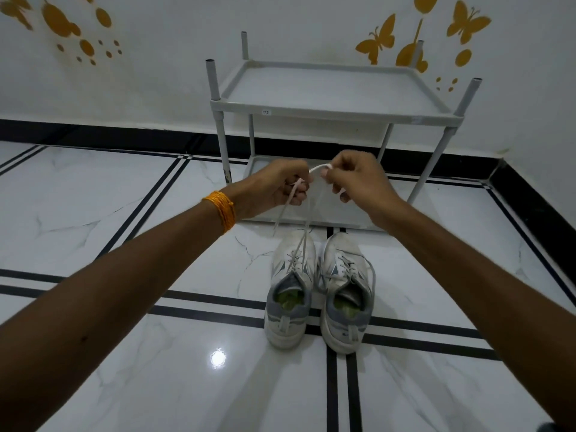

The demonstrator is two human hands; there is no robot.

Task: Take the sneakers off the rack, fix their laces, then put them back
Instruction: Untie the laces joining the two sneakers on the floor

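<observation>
Two white and grey sneakers stand side by side on the floor, toes toward the rack. The left sneaker (290, 291) has its lace (304, 232) pulled up taut from the eyelets. My left hand (280, 188) pinches one strand of that lace, and my right hand (358, 182) pinches a loop of it; both hands hover above the toes. The right sneaker (346, 294) has loose laces lying over its tongue. Behind the hands stands the grey two-shelf rack (327, 112), with nothing on its top shelf.
The floor is glossy white marble tile with black stripe lines (332, 385). A white wall with yellow butterfly decals (377, 39) and a black skirting (124, 135) runs behind the rack. An orange thread band (221, 210) circles my left wrist.
</observation>
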